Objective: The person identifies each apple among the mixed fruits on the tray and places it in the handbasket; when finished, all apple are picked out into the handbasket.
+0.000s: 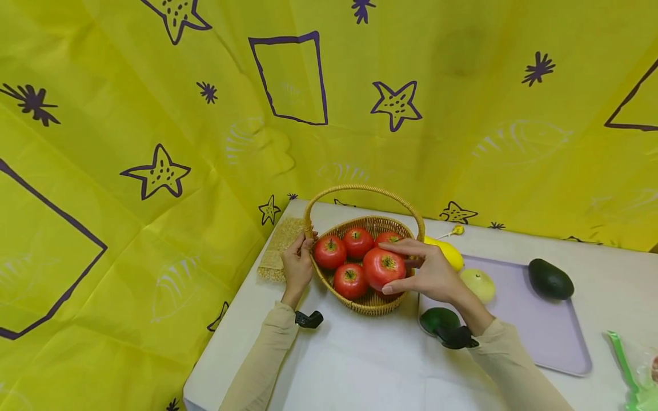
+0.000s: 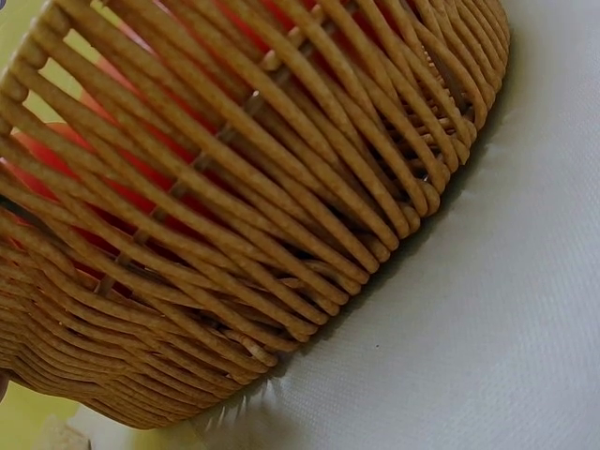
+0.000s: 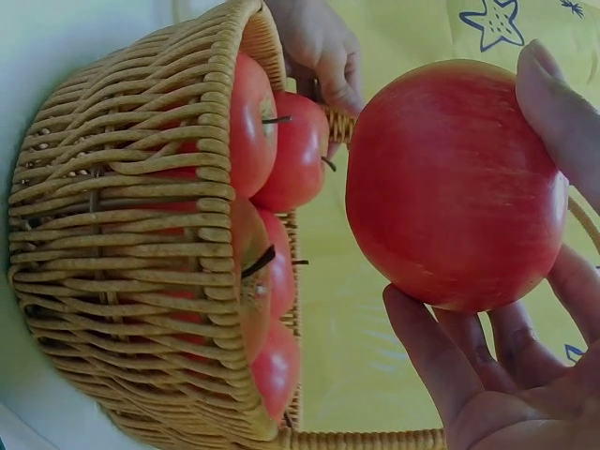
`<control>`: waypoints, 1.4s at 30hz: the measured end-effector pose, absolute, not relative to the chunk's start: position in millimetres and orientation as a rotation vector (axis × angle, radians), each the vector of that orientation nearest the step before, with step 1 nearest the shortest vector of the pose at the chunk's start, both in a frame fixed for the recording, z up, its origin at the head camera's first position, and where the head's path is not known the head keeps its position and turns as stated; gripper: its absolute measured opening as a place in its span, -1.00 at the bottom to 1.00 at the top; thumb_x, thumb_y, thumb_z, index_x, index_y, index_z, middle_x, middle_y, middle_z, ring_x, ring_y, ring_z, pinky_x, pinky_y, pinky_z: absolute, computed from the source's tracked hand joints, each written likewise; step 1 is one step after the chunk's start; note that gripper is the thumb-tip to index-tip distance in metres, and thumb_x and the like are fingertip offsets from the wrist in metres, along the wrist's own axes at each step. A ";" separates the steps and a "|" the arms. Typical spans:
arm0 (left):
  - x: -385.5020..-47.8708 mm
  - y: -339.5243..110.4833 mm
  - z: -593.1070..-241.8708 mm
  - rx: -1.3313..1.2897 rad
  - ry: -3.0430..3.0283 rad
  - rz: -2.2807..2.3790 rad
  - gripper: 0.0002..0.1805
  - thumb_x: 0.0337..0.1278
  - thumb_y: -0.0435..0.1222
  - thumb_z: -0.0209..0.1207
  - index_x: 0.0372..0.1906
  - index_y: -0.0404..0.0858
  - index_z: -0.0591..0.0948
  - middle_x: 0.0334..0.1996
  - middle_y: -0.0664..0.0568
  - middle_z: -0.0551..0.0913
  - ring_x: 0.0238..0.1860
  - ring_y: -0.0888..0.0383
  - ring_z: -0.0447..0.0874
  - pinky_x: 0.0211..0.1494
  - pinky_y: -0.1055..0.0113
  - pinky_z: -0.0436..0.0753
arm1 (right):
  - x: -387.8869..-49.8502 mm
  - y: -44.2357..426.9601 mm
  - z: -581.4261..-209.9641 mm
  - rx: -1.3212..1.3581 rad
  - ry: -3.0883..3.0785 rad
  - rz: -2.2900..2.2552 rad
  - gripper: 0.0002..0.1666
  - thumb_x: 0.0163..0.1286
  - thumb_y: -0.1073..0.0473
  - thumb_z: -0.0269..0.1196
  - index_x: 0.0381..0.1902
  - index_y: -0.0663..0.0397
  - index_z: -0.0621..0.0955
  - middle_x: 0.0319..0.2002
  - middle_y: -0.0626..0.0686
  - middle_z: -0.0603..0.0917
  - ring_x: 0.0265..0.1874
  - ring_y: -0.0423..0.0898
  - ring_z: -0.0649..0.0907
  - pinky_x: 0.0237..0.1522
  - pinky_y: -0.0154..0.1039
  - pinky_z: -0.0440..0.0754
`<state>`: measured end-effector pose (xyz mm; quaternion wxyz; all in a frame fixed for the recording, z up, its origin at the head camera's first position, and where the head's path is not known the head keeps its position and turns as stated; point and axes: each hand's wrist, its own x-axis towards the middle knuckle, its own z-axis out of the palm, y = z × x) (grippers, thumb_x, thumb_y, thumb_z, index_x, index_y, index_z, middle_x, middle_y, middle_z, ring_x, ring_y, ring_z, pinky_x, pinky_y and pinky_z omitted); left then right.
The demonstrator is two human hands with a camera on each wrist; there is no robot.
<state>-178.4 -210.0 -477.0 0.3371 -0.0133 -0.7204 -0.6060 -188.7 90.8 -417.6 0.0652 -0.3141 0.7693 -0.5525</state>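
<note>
A wicker basket (image 1: 372,308) with an arched handle stands on the white table and holds several red apples (image 1: 349,281). My left hand (image 1: 297,265) grips the basket at its left side, by the foot of the handle. Between the thumb and fingers of my right hand (image 1: 434,273) is a red apple (image 1: 384,268), held over the right part of the basket. In the right wrist view this apple (image 3: 455,187) is apart from the basket's rim (image 3: 220,178). The left wrist view shows only the basket's woven side (image 2: 244,197) close up, with red behind the gaps.
Right of the basket lies a lilac tray (image 1: 545,337) with a dark avocado (image 1: 551,279), a pale green round fruit (image 1: 478,284) and a dark green fruit (image 1: 438,321). A yellow fruit (image 1: 446,252) and a lollipop (image 1: 457,230) lie behind. A woven mat (image 1: 280,251) is at left.
</note>
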 end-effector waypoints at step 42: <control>-192.4 -223.6 -502.2 -0.029 -1.894 -1.585 -0.68 0.55 -0.43 0.15 0.22 -0.48 0.69 -0.02 -0.39 0.80 0.12 -0.28 0.79 0.23 0.49 0.70 | -212.5 44.2 -440.9 -0.903 2.519 -1.478 -0.08 0.25 -0.01 0.60 0.52 0.00 0.51 0.36 0.20 0.60 0.22 0.19 0.66 0.25 0.23 0.70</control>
